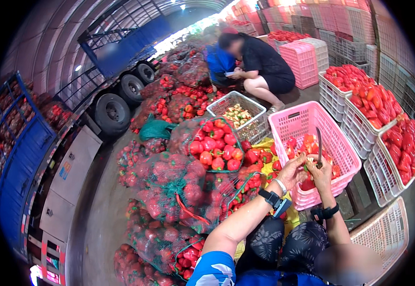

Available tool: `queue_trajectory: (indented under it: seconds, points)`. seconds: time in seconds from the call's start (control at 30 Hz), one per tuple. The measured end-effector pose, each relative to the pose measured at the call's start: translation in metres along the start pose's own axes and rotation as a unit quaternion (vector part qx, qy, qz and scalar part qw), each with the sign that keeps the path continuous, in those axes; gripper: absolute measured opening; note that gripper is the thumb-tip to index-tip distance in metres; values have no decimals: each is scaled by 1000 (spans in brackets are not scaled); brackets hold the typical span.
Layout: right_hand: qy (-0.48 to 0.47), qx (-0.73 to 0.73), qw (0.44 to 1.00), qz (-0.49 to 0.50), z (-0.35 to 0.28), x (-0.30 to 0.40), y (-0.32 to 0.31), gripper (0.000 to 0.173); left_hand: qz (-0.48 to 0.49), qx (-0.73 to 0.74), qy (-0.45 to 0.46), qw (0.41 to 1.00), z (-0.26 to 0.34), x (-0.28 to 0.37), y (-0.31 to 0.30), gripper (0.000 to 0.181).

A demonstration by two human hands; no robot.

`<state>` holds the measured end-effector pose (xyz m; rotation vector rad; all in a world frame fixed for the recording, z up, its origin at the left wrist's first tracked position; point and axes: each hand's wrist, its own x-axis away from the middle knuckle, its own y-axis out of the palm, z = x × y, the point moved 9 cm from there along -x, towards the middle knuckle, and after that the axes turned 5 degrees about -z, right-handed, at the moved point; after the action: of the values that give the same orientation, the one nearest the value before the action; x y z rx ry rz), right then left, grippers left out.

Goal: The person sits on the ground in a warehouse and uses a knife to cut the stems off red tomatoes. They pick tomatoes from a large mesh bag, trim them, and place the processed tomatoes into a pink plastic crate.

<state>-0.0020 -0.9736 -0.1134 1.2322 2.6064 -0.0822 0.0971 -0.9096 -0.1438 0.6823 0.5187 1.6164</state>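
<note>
My right hand (pixel 320 176) grips a knife (pixel 319 144), its narrow curved blade pointing up and away from me. My left hand (pixel 292 173) meets it over the near side of a pink plastic crate (pixel 347 157). Between the hands is a red bell pepper (pixel 307 184), mostly hidden by my fingers; a bit of pale green core shows at the fingertips. Cut red pepper pieces (pixel 309 144) lie in the crate below. Left of my hands, an opened green mesh sack (pixel 216 144) shows whole red bell peppers.
Tied mesh sacks of peppers (pixel 170 186) are piled at left, beside a truck (pixel 68 178). A grey crate (pixel 261 123) holds pepper cores. White crates (pixel 359 132) heaped with red peppers line the right; another crate (pixel 382 228) stands near my right side. A person (pixel 268 60) squats ahead.
</note>
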Motion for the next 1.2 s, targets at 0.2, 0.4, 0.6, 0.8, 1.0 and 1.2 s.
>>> queue_trajectory:
  seconds: [0.2, 0.4, 0.6, 0.8, 1.0, 1.2]
  points:
    - [72, -146, 980, -117, -4, 9, 63, 34, 17, 96, -12, 995, 0, 24, -58, 20]
    - [108, -133, 985, 2, 17, 22, 26, 21, 80, 227, -30, 970, -34, 81, -160, 12]
    - [120, -106, 985, 59, 33, 26, -1, 16, 14, 58, 317, 947, 228, 49, -168, 33]
    - [113, -69, 991, 32, 35, 20, 0, 18, 210, -125, 313, 918, 308, 45, -199, 45]
    - [104, 232, 967, -20, 24, 23, -36, 28, 253, -128, 139, 949, 74, 88, -272, 22]
    - [135, 258, 956, 13, 57, 47, -67, 18, 380, -349, 3, 856, -128, 151, -351, 13]
